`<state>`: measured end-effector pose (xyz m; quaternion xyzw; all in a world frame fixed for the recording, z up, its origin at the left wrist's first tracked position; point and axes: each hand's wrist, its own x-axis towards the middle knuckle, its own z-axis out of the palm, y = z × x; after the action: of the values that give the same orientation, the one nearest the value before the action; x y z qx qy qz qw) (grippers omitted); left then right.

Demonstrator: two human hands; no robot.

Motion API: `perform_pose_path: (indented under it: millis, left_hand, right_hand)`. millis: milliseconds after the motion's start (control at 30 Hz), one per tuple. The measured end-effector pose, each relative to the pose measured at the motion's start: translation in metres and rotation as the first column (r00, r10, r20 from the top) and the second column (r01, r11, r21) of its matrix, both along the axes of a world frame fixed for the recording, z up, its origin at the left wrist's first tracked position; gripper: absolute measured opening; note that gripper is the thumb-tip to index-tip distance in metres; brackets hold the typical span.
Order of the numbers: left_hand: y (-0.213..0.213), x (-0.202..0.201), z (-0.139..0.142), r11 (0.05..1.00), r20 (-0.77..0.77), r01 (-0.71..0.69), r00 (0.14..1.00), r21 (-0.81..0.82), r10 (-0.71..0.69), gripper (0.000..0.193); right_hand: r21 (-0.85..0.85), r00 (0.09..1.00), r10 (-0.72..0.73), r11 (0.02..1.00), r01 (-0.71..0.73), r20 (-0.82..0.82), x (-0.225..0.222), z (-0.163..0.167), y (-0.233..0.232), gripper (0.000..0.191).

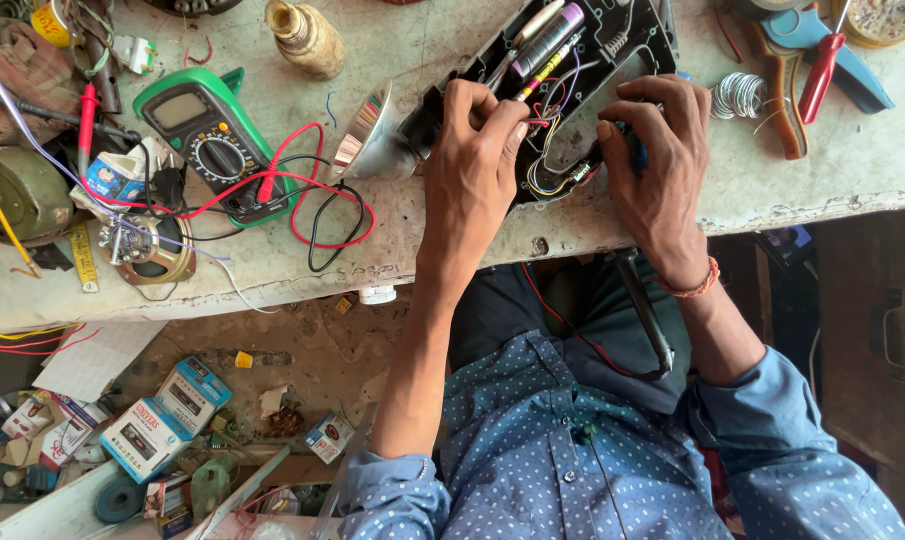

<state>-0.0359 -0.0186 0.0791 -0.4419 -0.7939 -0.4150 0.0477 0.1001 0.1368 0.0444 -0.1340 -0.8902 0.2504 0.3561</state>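
An opened black torch casing lies on the worn workbench, its silver reflector pointing left. Inside it are a purple cell and a tangle of thin coloured wires. My left hand reaches into the casing and pinches the wires with its fingertips. My right hand rests on the casing's right side, closed around a dark blue-handled tool whose tip points at the wires near a small circuit piece. The tool's tip is mostly hidden.
A green multimeter with red and black leads lies left of the casing. A solder coil, orange-handled pliers and a red-handled screwdriver lie to the right. A tan bottle stands behind. Small boxes litter the floor.
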Motion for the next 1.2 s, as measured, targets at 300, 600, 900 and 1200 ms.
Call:
perform_pose_path:
  millis: [300,600,900,1200]
  left_hand:
    - [-0.014,0.006,-0.002,1.0,0.017,0.022,1.0,-0.022,-0.022,0.019]
    - [-0.023,0.015,-0.003,1.0,-0.024,-0.002,1.0,0.01,0.002,0.019]
    - [-0.026,0.011,0.0,0.997,-0.006,-0.045,0.999,0.056,0.046,0.016]
    - [-0.044,0.011,0.001,0.994,0.055,-0.099,0.994,0.04,0.097,0.018]
  right_hand:
    - [-0.009,1.0,-0.006,1.0,0.006,0.008,0.0,0.003,-0.001,0.008]
    - [-0.019,1.0,-0.008,1.0,0.009,0.01,0.0,0.003,-0.002,0.008]
    - [-0.014,1.0,-0.008,1.0,0.008,0.009,-0.001,0.003,-0.002,0.007]
    - [-0.012,1.0,-0.012,1.0,0.012,0.015,0.0,0.001,-0.002,0.006]
